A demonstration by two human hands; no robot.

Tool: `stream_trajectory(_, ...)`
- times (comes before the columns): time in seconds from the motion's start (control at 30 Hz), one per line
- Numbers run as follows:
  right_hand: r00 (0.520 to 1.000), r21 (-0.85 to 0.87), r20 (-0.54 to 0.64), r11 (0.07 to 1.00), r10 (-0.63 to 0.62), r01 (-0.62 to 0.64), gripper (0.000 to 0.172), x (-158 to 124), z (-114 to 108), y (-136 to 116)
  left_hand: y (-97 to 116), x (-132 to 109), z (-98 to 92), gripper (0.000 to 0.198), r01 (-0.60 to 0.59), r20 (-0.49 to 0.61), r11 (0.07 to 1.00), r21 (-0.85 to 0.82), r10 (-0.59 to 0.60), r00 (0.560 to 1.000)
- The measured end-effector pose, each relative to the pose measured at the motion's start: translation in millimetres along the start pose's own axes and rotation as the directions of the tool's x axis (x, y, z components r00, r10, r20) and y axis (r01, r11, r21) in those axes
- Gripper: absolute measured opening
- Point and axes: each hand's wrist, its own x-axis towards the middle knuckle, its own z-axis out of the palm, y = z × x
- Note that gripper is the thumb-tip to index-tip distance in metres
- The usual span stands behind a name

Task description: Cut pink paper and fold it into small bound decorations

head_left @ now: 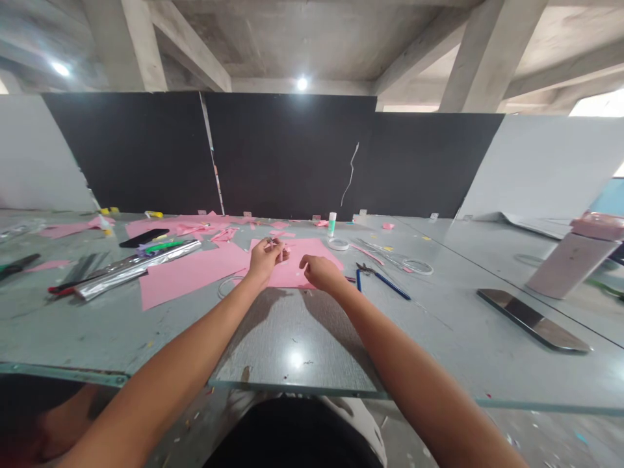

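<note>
Above a pink paper sheet on the grey table, my left hand pinches a small piece of pink paper between its fingers. My right hand rests low over the right part of that sheet, its fingers curled in. Whether it grips anything is hidden from me. A dark, thin end of some object pokes out beside my right wrist. To the left lies a larger cut pink sheet. Just beyond my right hand are a roll of white tape and an upright glue stick.
Blue-handled pliers and coiled wire lie right. Farther right are a phone and a pink bottle. Left are a foil roll, a black phone and pink scraps. A black partition stands behind.
</note>
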Motion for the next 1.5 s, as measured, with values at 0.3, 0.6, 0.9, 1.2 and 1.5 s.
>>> stream_trajectory(0.3,0.866,0.069,-0.45,0.958,-0.22,0.28,0.031,-1.5,-13.8,6.5,9.3,-3.9,4.6,0.022,0.135,0.003,0.986,-0.092,-0.136,0.991)
stream_trajectory(0.6,0.792,-0.05,-0.476,0.911,-0.383,0.41,0.011,-0.5,-14.6,8.1,15.2,-13.5,10.8,0.017,0.207,0.088,0.972,-0.114,-0.198,0.976)
stream_trajectory(0.9,0.819,0.178,-0.509,0.898,-0.266,0.402,0.012,1.1,-8.0,5.3,18.6,-20.1,13.7,0.03,0.11,0.129,0.993,0.052,-0.116,0.985)
stream_trajectory(1.2,0.942,0.682,-0.273,0.73,0.197,0.045,0.009,9.2,-4.9,-4.7,14.3,-15.4,12.1,0.042,-0.05,0.204,0.989,0.139,0.021,0.979)
stream_trajectory(1.5,0.88,0.38,-0.473,0.893,-0.037,0.242,0.011,1.4,-7.1,-0.6,10.7,-13.9,10.6,0.038,0.008,0.162,0.996,0.088,-0.022,0.986)
